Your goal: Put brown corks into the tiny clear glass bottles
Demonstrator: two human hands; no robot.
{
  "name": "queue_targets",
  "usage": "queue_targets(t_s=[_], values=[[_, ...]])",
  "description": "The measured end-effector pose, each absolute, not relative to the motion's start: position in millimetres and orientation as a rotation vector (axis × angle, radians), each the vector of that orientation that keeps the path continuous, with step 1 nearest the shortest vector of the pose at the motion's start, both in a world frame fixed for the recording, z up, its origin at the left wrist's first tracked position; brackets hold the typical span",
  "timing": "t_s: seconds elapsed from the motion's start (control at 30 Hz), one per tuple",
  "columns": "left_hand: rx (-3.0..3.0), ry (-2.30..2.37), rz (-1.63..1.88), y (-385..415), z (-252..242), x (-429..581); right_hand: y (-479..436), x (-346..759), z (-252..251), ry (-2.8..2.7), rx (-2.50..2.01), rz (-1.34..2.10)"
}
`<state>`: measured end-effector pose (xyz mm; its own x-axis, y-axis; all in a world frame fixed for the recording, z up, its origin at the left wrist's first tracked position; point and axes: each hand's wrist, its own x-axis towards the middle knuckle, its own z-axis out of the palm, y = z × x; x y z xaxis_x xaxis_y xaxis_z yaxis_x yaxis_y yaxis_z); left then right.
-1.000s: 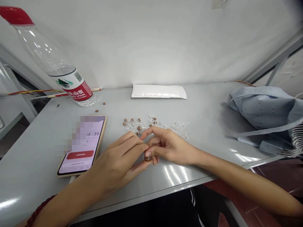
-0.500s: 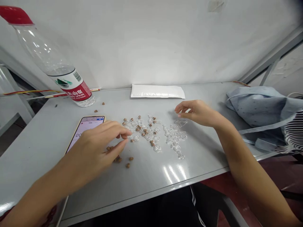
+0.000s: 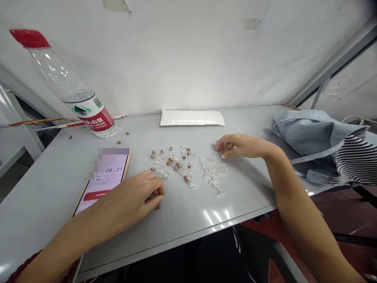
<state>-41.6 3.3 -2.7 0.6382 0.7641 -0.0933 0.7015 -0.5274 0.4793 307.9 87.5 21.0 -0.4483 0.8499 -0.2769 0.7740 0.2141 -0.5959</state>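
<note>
What appears to be in hand is a paired pick-up: a brown stopper is seemingly being sought by one hand while a clear vial is being sought by the other. With the stoppered vials being taken as the centre of the dial, the left hand is being held low at the table at eight o'clock, its fingers curled inward and its thumb close to the fingertips, and one brown stopper is showing just beside the thumb tip; whether anything is being grasped inside the curl cannot be told. Between two and three o'clock the right hand is being held with thumb and forefinger partly spread, their tips being set at the far edge of the unstoppered vials, which are lying at three o'clock; contact seems likely, but a firm grip cannot be made out. A light pinch is probably being called for on each side, with neighbouring pieces being left undisturbed. Near nine o'clock a smartphone is being partly covered by the left forearm.
</note>
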Motion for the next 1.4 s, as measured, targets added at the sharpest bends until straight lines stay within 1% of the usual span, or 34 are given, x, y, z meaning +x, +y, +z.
queue_targets(t_s=[0.23, 0.5, 0.67, 0.77, 0.9, 1.03, 1.17, 1.4], values=[[2.435, 1.152, 0.242, 5, -4, -44, 91, 303, 16, -2.394, -1.691, 0.963], [2.444, 1.198, 0.495, 7, 8, -35, 91, 300, 17, -2.253, -1.751, 0.943], [2.479, 1.171, 0.550, 6, 6, -32, 91, 303, 19, -2.281, -1.706, 0.909], [2.501, 1.180, 0.575, 6, 1, -31, 87, 297, 21, -2.081, -1.618, 0.919], [2.517, 1.128, 0.579, 3, -2, -27, 77, 269, 17, -1.743, -1.210, 1.131], [2.481, 1.106, 0.689, -1, 5, -22, 64, 233, 6, -1.662, -0.963, 1.457], [2.379, 1.165, 0.715, -3, 12, -16, 48, 210, 3, -1.565, -0.898, 1.679], [2.305, 1.151, 0.768, -4, 13, -12, 32, 198, 5, -1.474, -0.893, 1.744]])
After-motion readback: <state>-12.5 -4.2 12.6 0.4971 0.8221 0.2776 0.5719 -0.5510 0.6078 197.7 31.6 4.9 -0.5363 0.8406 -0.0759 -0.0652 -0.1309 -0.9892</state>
